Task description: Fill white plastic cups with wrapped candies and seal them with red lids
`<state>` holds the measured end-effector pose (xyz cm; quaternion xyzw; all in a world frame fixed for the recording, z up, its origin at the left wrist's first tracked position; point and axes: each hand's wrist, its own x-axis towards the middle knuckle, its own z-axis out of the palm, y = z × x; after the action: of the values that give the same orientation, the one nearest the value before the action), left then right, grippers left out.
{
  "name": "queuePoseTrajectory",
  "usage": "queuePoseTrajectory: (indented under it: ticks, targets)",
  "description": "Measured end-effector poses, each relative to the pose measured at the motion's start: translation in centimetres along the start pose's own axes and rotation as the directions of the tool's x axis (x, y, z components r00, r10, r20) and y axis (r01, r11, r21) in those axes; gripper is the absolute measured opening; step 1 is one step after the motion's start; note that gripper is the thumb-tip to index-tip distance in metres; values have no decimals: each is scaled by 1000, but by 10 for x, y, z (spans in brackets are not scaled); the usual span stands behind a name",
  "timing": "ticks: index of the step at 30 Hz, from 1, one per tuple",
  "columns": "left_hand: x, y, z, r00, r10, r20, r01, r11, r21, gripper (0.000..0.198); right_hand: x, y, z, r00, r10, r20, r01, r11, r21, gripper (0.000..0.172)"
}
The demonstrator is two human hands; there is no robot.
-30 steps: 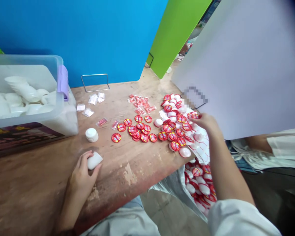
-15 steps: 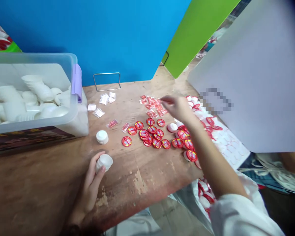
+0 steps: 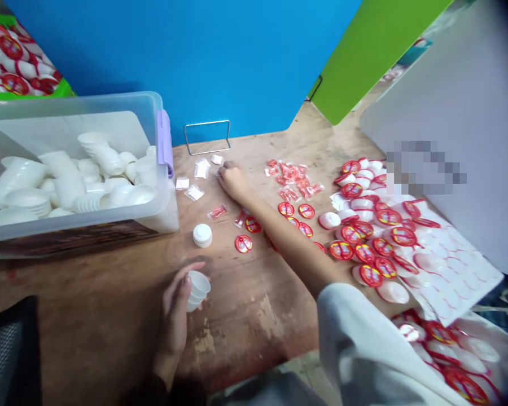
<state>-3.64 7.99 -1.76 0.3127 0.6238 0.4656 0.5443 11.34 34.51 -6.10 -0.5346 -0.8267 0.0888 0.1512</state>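
Observation:
My left hand (image 3: 178,304) is wrapped round a small stack of white plastic cups (image 3: 198,286), their open mouths tilted up and to the right. Across the bench, my right hand (image 3: 233,181) reaches to a group of small white sachets (image 3: 201,168); its fingertips are closed on one, largely covered by them. Just beyond my left hand stands another white cup stack (image 3: 202,235), upside down. Red-printed clear sachets (image 3: 217,211) lie between the hands, and more form a pile of red sachets (image 3: 294,179). Round red lids (image 3: 244,243) lie partly beneath my right forearm.
A clear bin (image 3: 167,206) full of white cups stands at left. Red-lidded cups (image 3: 364,254) are heaped at right beside a white sheet (image 3: 469,276), with more in a bag (image 3: 491,332) below. Blue (image 3: 186,62), green (image 3: 342,73) and pale panels (image 3: 457,113) stand behind.
My right hand has moved left from the red sachet pile to the white sachets. My left hand still holds the cups, now tipped more. The view has shifted right-to-left, showing more lidded cups.

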Motion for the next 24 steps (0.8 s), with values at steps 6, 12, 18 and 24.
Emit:
queuePoseTrajectory:
  ticks: [6,12,18,24]
  targets:
    - [3,-4,-1,997,-75,-4,74,995,-68,53,-43,-8,-25,977,-215,-7,212,955,208,14]
    - [-3,-3,7,994,-112,10,113,987,-114,56,-72,-31,-8,927,-342,152,332,939,87,18]
    - [-4,-12,3,998,40,-43,-38,998,55,45,-78,-35,-9,922,-303,240,321,946,-40,17]
    - [16,-36,1,851,515,99,-477,680,557,39,-115,-33,-26,981,-150,122,130,979,158,17]
